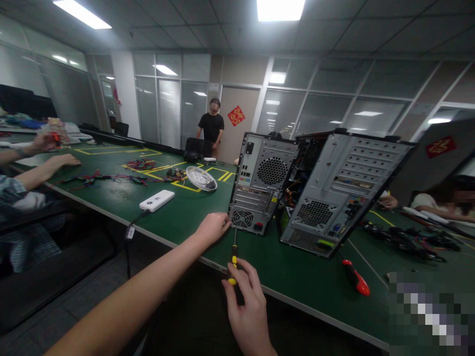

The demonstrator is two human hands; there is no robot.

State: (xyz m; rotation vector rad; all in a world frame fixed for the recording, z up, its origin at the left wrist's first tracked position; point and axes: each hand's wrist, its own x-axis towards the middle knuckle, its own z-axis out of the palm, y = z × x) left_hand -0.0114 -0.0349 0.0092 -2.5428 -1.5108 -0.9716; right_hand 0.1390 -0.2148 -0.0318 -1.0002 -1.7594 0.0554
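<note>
My right hand (247,301) grips a screwdriver (233,259) with a black and yellow handle. Its thin shaft points up to the lower left corner of an upright desktop computer case (256,198), whose rear panel faces me. At that same corner is my left hand (214,226), fingers curled and closed against the case edge; whatever they may hold is hidden. A second computer case (334,183) stands tilted to the right of the first, its ports and vents showing. Whether the screwdriver tip sits in a screw is too small to tell.
On the green table (178,217) lie a white power bank (157,200) with a cable, a round white tray (201,178), tangled wires (107,179), a red-black screwdriver (355,278) and black cables (408,240). People sit at left and right; a person (211,126) stands opposite.
</note>
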